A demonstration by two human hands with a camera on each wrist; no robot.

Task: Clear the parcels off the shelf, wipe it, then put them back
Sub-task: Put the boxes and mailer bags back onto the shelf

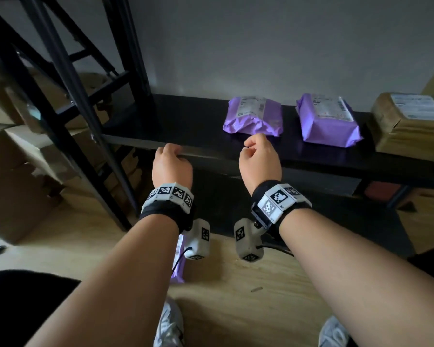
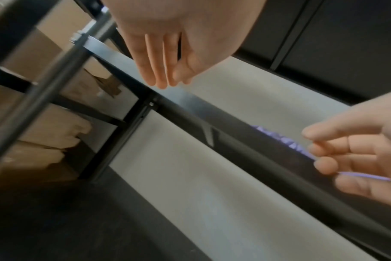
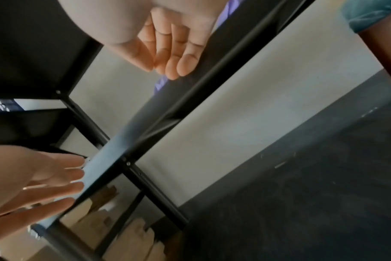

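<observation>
A black shelf (image 1: 186,121) carries two purple parcels (image 1: 253,115) (image 1: 327,120) and a brown paper parcel (image 1: 409,123) at the right end. My left hand (image 1: 172,152) rests with straight fingers (image 3: 63,180) against the shelf's front edge, left of the parcels, and holds nothing. My right hand (image 1: 254,146) hovers just in front of the nearer purple parcel with its fingers (image 3: 167,67) loosely curled and empty. Another purple parcel (image 1: 179,261) lies on the wooden floor under my left wrist, mostly hidden.
Black uprights and cross-braces (image 1: 68,96) of the rack stand at the left. Cardboard boxes (image 1: 23,171) are stacked behind them. A lower black shelf (image 1: 298,216) runs beneath. The shelf's left half is bare. A grey wall backs the shelf.
</observation>
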